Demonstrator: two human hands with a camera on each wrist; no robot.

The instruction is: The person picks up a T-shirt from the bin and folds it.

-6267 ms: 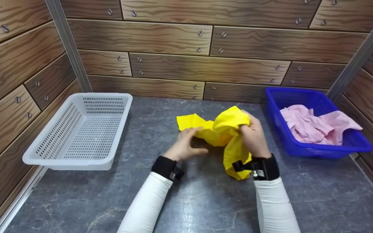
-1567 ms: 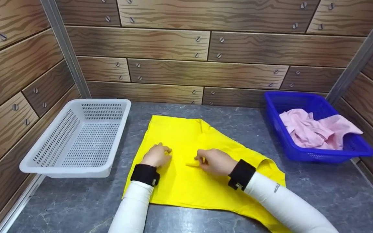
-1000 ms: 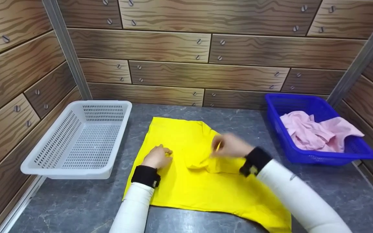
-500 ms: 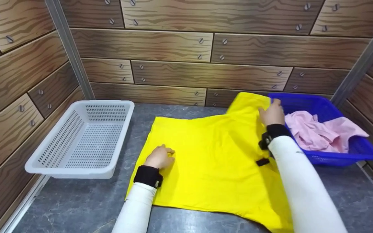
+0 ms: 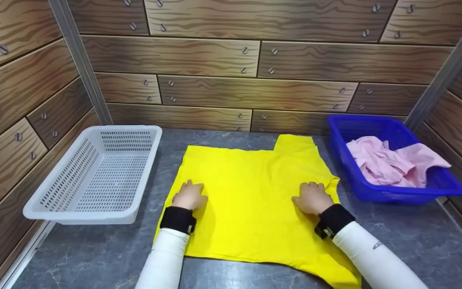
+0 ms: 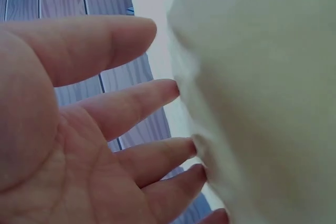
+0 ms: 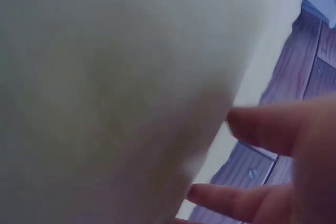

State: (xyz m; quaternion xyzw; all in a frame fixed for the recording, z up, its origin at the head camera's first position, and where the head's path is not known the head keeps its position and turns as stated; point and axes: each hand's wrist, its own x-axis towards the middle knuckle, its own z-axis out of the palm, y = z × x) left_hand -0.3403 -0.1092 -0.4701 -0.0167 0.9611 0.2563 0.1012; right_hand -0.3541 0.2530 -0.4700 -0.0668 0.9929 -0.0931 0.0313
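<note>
A yellow T-shirt (image 5: 251, 200) lies spread on the table with its hem to the left. One sleeve points to the back and the other to the front right. My left hand (image 5: 189, 196) rests on the shirt's left part; the left wrist view shows the fingers (image 6: 131, 103) extended, tips touching the cloth. On the right part, below the collar, my right hand (image 5: 313, 197) rests palm down with its fingertips on the fabric. In the right wrist view, that hand's thumb and fingers (image 7: 236, 200) meet the shirt's surface and hold nothing.
A white perforated basket (image 5: 142, 188) stands at the left with nothing in it. At the back right is a blue basket (image 5: 411, 192) holding a crumpled pink cloth (image 5: 387, 164). Wood-patterned walls (image 5: 211, 92) enclose the grey table (image 5: 90, 253).
The shirt was bunched in my right hand, then spread. My right hand has drawn its folded upper layer and sleeve back and right, then let go and come down. My left hand stays in place lately.
</note>
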